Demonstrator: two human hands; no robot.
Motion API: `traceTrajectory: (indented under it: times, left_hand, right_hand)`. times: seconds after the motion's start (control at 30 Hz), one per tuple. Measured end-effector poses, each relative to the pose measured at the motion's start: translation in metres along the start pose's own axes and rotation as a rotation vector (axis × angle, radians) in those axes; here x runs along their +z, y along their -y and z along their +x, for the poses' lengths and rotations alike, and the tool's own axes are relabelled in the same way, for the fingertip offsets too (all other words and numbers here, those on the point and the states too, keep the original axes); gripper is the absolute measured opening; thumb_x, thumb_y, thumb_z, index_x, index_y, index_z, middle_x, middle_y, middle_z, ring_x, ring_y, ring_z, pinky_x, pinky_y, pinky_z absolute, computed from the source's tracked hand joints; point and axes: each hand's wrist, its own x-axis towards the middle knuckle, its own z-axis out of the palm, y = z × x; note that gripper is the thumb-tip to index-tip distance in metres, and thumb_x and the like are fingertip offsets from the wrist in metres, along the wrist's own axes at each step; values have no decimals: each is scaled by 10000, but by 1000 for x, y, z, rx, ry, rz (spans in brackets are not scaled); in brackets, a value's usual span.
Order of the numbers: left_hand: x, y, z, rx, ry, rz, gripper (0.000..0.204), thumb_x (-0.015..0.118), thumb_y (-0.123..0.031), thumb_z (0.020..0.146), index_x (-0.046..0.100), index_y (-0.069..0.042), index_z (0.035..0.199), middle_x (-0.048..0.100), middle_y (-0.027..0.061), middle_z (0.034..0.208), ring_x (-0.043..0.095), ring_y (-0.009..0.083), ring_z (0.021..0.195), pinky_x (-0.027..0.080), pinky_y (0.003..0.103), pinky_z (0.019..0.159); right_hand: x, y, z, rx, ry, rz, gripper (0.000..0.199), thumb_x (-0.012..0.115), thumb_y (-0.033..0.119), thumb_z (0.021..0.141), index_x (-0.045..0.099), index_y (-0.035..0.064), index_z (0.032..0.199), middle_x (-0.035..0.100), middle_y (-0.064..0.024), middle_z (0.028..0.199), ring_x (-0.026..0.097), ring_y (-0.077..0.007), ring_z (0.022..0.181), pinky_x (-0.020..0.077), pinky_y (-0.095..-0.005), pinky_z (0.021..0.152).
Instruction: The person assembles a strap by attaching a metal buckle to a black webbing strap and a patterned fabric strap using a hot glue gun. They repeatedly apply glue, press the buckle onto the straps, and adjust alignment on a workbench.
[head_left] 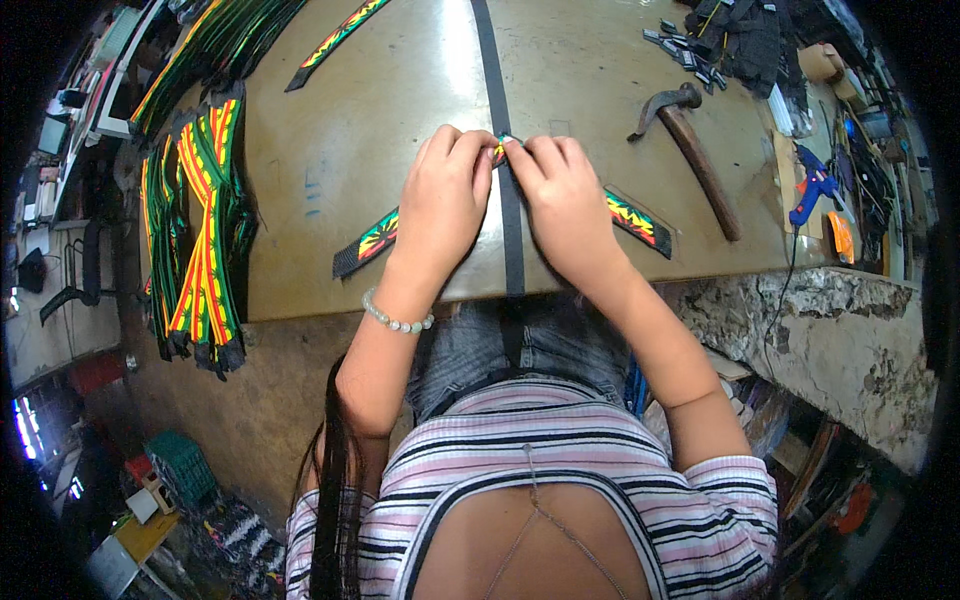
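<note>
A patterned woven strap point(635, 220) in green, yellow, red and black is pinched at its middle between the fingertips of both hands. Its middle part lies over a long plain black strap point(486, 45) that runs away across the table. My left hand point(442, 190) is closed on the patterned strap, and a dark-tipped end slants out beside the wrist. From the other side, my right hand point(560, 185) grips it with thumb and fingers close to the left ones. The fingers cover most of the join, so how the two straps meet there is hidden.
Striped straps point(205, 240) hang in a bundle over the table's left edge. One loose strap point(335, 42) lies at the far left. To the right are a hammer point(700, 170), small black buckles point(685, 52), a blue glue gun point(815, 185) and an orange piece point(840, 238).
</note>
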Motion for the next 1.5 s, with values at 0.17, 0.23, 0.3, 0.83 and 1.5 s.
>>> traceTrajectory:
  times: [0.17, 0.23, 0.3, 0.83, 1.5]
  left_hand:
    - [0, 3, -1, 46, -32, 14, 130, 652, -87, 918, 681, -19, 1025, 628, 172, 930, 642, 335, 867, 515, 408, 778]
    - [2, 4, 0, 15, -27, 6, 128, 658, -94, 923, 689, -11, 1015, 626, 165, 898, 654, 302, 825, 522, 385, 751]
    - [2, 5, 1, -3, -20, -38, 124, 667, -83, 914, 689, -6, 1009, 629, 151, 882, 652, 261, 784, 521, 365, 721]
    - [-4, 4, -2, -82, -28, -117, 138, 693, -62, 870, 703, -1, 993, 611, 151, 881, 633, 281, 800, 516, 372, 735]
    - [-1, 6, -3, -59, -72, -126, 144, 721, -122, 869, 718, 1, 945, 606, 134, 828, 607, 255, 721, 498, 356, 669]
  right_hand:
    - [-13, -29, -6, 6, 81, 381, 349, 568, 3, 893, 652, 3, 1232, 633, -167, 1137, 585, -320, 1084, 473, -384, 975]
    - [-29, -78, -16, 386, -19, 721, 259, 631, 148, 964, 673, -5, 1169, 666, -108, 1029, 613, -220, 955, 485, -342, 906]
    - [-52, -143, -43, 681, -478, 506, 331, 729, 253, 900, 666, -30, 1058, 649, -114, 980, 600, -234, 914, 480, -365, 879]
    - [-197, -219, -18, 690, -174, 112, 455, 710, 366, 916, 522, 24, 1151, 715, -103, 842, 667, -164, 604, 504, -271, 502]
    - [-66, -88, 44, 204, 269, 570, 574, 743, 403, 900, 514, 6, 1247, 675, -106, 922, 647, -161, 787, 524, -322, 712]
